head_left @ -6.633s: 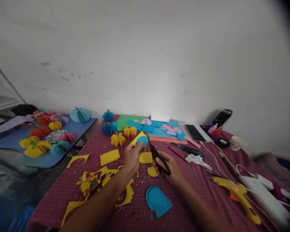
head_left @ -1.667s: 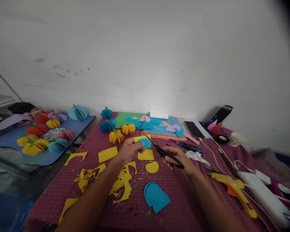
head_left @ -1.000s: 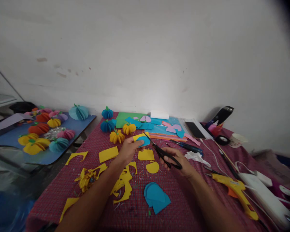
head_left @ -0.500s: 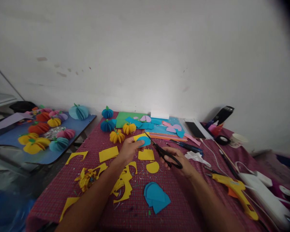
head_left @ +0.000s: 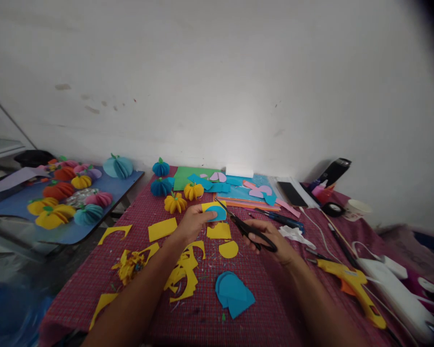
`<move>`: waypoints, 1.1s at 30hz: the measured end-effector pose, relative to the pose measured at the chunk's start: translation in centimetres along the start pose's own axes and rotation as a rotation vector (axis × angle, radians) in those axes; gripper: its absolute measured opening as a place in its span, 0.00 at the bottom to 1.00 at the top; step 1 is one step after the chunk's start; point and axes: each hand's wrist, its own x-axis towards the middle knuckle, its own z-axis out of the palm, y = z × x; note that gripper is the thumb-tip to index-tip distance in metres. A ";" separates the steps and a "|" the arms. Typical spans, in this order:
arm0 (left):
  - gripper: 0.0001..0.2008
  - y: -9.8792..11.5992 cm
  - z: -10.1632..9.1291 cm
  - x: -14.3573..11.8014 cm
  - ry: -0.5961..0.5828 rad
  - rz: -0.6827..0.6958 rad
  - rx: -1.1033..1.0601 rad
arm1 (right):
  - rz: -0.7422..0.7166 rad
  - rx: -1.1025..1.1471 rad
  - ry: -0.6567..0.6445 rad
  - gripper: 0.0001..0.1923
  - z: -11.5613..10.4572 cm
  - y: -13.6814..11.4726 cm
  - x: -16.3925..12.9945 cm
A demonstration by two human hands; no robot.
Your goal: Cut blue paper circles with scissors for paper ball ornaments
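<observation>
Between the thumb and fingers of my left hand (head_left: 195,222) is a rounded blue paper piece (head_left: 217,213) lying over a yellow paper (head_left: 209,206). My right hand (head_left: 269,238) grips black-handled scissors (head_left: 251,231), whose blades point up and left, at the edge of the held papers. Just below lie a yellow rectangle of paper (head_left: 219,230) and a rounded yellow cutout (head_left: 228,249). Nearer to me is a small pile of blue paper cutouts (head_left: 234,293). Yellow paper scraps (head_left: 184,277) lie around my left forearm.
Yellow paper pumpkins (head_left: 175,203) and blue paper pumpkins (head_left: 161,187) stand at the back left. A blue table (head_left: 108,212) to the left holds several more. On the right are a yellow glue gun (head_left: 354,279), a phone (head_left: 292,193), a paper cup (head_left: 357,209) and a black flask (head_left: 334,172).
The held papers and the scissors have shifted slightly to the right. The scissor blades remain by the papers' edge, and both hands keep their hold.
</observation>
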 end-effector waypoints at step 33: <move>0.16 -0.2 0.0 0.0 0.013 -0.009 -0.016 | -0.045 -0.039 -0.022 0.17 -0.2 0.5 0.2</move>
